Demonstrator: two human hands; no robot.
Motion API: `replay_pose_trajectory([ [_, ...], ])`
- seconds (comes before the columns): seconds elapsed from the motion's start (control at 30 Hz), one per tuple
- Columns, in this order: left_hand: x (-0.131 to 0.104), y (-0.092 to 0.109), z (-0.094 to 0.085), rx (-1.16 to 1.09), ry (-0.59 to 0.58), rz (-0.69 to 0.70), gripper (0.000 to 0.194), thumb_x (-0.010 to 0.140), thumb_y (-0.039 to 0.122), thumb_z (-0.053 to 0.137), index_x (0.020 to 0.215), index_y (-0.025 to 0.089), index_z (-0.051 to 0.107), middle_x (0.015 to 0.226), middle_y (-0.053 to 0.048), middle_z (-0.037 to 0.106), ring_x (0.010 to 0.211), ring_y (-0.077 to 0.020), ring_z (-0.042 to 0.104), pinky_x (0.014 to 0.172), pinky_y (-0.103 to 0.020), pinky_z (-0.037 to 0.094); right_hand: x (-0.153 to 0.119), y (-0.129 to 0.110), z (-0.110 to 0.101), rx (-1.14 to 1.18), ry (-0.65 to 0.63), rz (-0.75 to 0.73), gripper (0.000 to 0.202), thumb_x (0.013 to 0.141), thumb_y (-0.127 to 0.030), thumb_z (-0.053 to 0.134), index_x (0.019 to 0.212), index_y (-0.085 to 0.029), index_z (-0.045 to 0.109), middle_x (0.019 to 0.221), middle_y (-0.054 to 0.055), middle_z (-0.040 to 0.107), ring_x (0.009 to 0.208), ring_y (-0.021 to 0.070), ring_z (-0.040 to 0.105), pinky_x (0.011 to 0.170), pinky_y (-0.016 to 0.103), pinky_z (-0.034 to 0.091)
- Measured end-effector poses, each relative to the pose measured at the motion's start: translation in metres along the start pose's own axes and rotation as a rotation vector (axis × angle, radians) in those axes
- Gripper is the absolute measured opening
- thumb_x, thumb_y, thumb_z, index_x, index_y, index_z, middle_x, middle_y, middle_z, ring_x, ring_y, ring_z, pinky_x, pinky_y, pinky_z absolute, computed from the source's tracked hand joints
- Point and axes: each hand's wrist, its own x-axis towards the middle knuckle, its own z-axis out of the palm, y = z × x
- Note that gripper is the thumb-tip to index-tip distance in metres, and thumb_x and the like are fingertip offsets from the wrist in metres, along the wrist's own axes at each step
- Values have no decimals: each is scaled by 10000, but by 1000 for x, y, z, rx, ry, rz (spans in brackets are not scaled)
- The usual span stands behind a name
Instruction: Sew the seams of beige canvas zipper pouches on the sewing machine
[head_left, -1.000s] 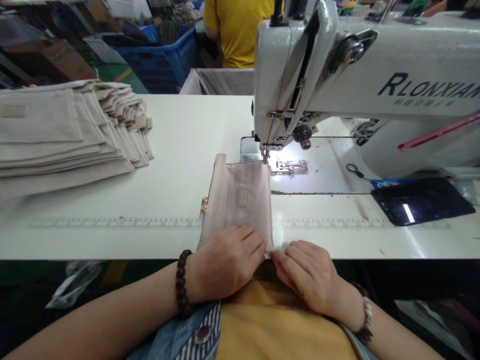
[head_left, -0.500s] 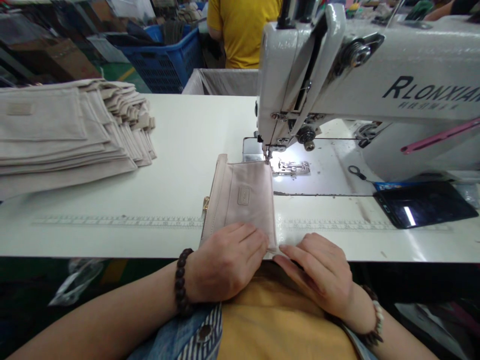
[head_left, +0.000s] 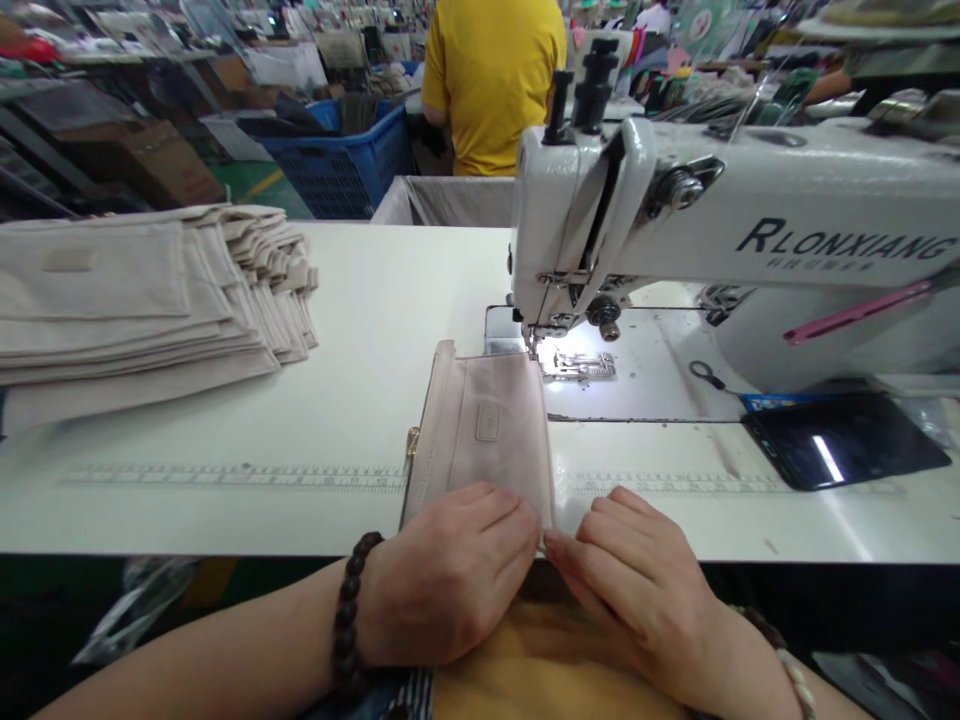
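Note:
A beige fabric pouch lies flat on the table, a small stitched label on its front and a gold zipper pull at its left side. Its far right corner is under the needle area of a white sewing machine. My left hand grips the near end of the pouch, fingers pressed together over the fabric. At the near right corner my right hand pinches the edge between thumb and fingers. The palms hide the pouch's near edge.
A stack of beige fabric pieces lies on the left of the white table. To the right are a dark phone and small thread snips. Behind stand a blue crate and a person in a yellow shirt.
The view has tilted up, so everything sits lower in the picture. My right hand has come in from beside the pouch and closed on its near right corner. My left hand keeps its grip.

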Motion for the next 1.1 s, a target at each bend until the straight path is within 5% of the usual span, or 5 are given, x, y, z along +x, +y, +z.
replay_pose_trajectory([
  [0.43, 3, -28, 32, -7, -172, 46, 172, 808, 65, 426, 687, 104, 542, 728, -52, 517, 677, -183, 445, 594, -315, 422, 16, 26, 14, -74, -124, 137, 236, 840, -96, 369, 657, -155, 507, 584, 12, 483, 549, 133, 363, 562, 286, 219],
  [0.73, 13, -53, 39, 70, -249, 63, 132, 804, 77, 442, 737, 91, 556, 786, -78, 543, 719, -196, 469, 604, -318, 437, 40, 46, 7, -349, -239, -8, 165, 763, -64, 443, 657, -147, 539, 589, 18, 532, 539, 139, 407, 572, 300, 215],
  [1.1, 26, -89, 40, 110, -197, 56, 193, 846, 72, 402, 772, 90, 580, 769, -64, 575, 708, -171, 495, 664, -290, 449, 64, 75, 5, -487, -334, -39, 91, 779, -110, 508, 711, -149, 556, 562, -6, 531, 498, 140, 413, 514, 308, 145],
])
